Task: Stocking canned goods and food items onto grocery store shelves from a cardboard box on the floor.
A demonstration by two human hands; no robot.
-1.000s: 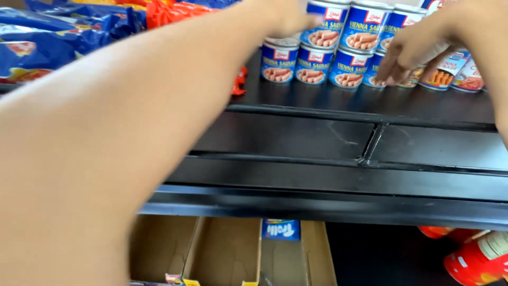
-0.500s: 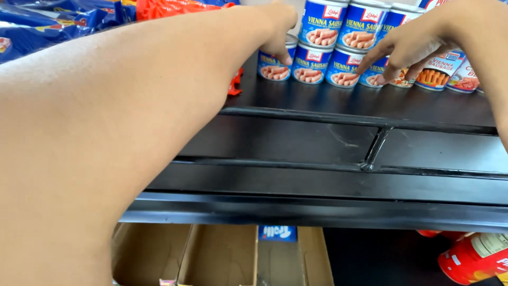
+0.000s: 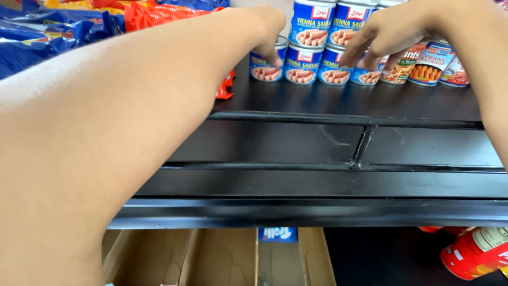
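Observation:
Small blue-labelled sausage cans (image 3: pixel 302 68) stand stacked in two layers at the back of a black shelf (image 3: pixel 317 143). My left hand (image 3: pixel 267 29) reaches over from the left, its fingertips curled down on the leftmost lower can (image 3: pixel 264 69). My right hand (image 3: pixel 386 32) comes in from the right, fingers spread and resting on the front of the cans at the right end of the row (image 3: pixel 365 74). Neither hand has lifted a can. Both forearms cross the view and hide part of the stack.
Blue and red snack bags (image 3: pixel 58 32) lie at the left of the shelf. Cans with different labels (image 3: pixel 431 63) stand to the right. Below the shelf edge are open cardboard boxes (image 3: pixel 211 259) and a red canister (image 3: pixel 476 254) lying at the lower right.
The view has shifted slightly downward. My left hand has dropped from the upper cans onto the leftmost lower can. My right hand stays spread on the right cans.

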